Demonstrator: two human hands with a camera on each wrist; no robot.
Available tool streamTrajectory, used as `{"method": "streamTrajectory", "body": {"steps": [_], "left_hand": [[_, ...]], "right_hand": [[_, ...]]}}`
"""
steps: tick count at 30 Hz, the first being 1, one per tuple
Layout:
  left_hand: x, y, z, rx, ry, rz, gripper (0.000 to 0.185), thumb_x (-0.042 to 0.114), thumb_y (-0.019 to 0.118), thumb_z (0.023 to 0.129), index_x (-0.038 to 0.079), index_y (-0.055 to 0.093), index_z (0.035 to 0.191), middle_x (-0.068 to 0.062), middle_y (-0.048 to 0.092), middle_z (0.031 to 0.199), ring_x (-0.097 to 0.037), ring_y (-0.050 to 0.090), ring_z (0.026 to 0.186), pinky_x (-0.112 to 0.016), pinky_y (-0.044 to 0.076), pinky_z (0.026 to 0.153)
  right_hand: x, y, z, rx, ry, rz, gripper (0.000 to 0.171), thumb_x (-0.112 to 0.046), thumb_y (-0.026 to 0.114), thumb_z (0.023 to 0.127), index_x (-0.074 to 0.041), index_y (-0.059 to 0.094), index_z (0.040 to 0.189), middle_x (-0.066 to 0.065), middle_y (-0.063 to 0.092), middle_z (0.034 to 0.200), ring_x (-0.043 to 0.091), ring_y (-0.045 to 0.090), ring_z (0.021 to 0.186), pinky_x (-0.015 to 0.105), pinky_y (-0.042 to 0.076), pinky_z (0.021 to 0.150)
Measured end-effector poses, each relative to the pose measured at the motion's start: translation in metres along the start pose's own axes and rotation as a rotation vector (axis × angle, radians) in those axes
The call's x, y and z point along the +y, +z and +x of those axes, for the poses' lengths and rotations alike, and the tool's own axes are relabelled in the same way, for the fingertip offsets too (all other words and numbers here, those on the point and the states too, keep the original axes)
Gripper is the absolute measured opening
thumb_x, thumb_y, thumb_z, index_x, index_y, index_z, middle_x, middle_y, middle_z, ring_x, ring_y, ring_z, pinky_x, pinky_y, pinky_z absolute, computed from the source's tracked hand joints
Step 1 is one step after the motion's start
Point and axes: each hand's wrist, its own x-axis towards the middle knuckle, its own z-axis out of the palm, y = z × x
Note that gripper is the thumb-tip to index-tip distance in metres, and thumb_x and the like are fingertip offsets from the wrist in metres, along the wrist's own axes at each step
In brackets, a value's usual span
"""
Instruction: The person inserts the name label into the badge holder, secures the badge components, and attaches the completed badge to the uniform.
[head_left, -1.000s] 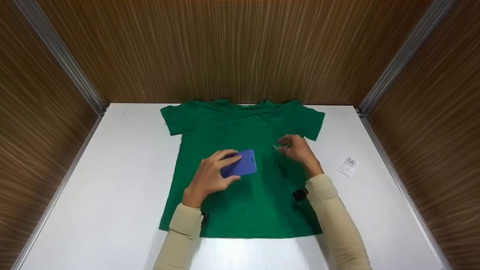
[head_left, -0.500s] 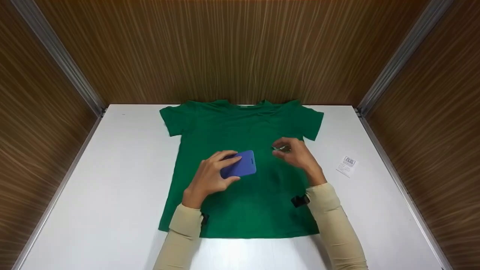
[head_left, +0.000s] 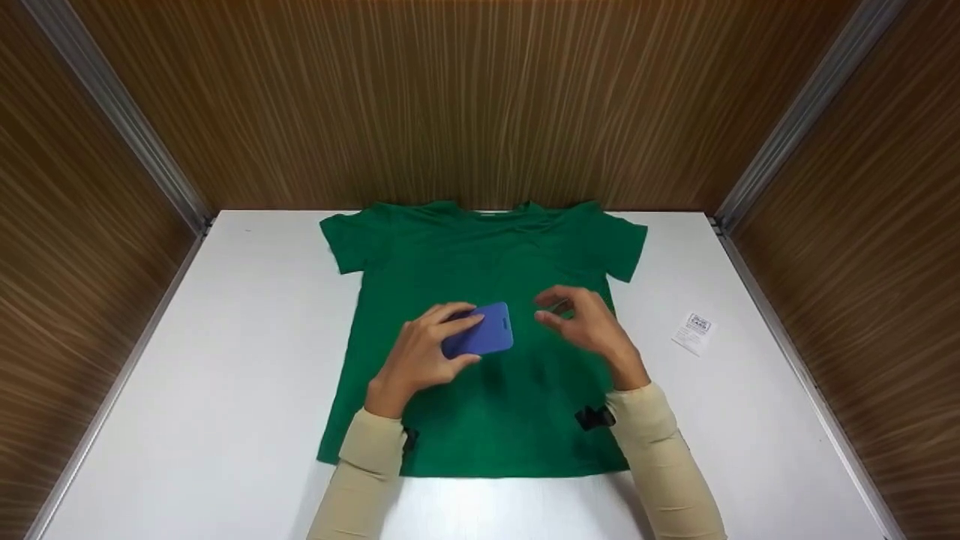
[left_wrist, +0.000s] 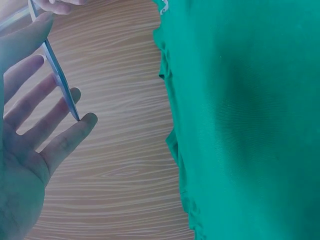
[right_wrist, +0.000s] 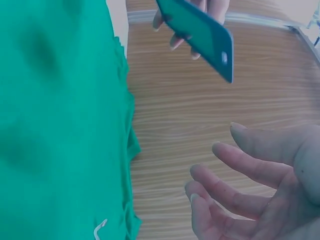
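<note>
My left hand pinches a flat blue-violet card holder between thumb and fingers. A small slot shows near the holder's free end. In the left wrist view the card holder appears edge-on. To its right, my right hand hovers over the green T-shirt. In the right wrist view this right hand has loosely bent, spread fingers with nothing between them. A small silvery hook-shaped piece shows against the shirt; the head view does not show it.
The T-shirt is spread on a white table, collar towards the wood-grain back wall. A small white printed card lies on the right. Wood-grain side walls with metal edge strips stand at both sides.
My right hand has moved a little nearer to me and to the left. The small shiny piece once in its fingers is no longer there. My left hand stays still with the card holder.
</note>
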Motion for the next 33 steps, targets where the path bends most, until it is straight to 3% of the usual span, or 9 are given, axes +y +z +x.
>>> {"method": "streamTrajectory", "body": {"steps": [16, 24, 33], "left_hand": [[0.000, 0.003, 0.000, -0.026, -0.006, 0.022, 0.057, 0.037, 0.084, 0.086, 0.020, 0.068, 0.138, -0.008, 0.065, 0.141, -0.030, 0.064, 0.126, -0.052, 0.055, 0.104], [0.002, 0.003, 0.000, -0.026, -0.001, 0.018, 0.057, 0.035, 0.085, 0.085, 0.019, 0.069, 0.137, -0.009, 0.065, 0.141, -0.030, 0.064, 0.126, -0.052, 0.055, 0.104], [0.005, 0.002, 0.002, -0.011, 0.028, 0.032, 0.058, 0.035, 0.086, 0.084, 0.019, 0.069, 0.137, -0.009, 0.066, 0.140, -0.030, 0.064, 0.125, -0.051, 0.056, 0.102]], "right_hand": [[-0.009, 0.021, -0.011, 0.057, -0.111, 0.023, 0.029, -0.017, 0.066, 0.102, -0.001, 0.068, 0.126, 0.020, 0.072, 0.119, 0.033, 0.071, 0.104, 0.053, 0.058, 0.093], [-0.013, 0.026, -0.014, 0.023, -0.082, 0.079, 0.036, -0.018, 0.063, 0.104, -0.001, 0.062, 0.135, 0.021, 0.073, 0.113, 0.036, 0.073, 0.092, 0.036, 0.063, 0.073], [-0.015, 0.033, -0.012, -0.017, -0.065, 0.152, 0.043, -0.017, 0.061, 0.104, 0.000, 0.054, 0.143, 0.025, 0.072, 0.111, 0.043, 0.073, 0.092, 0.044, 0.064, 0.071]]}}
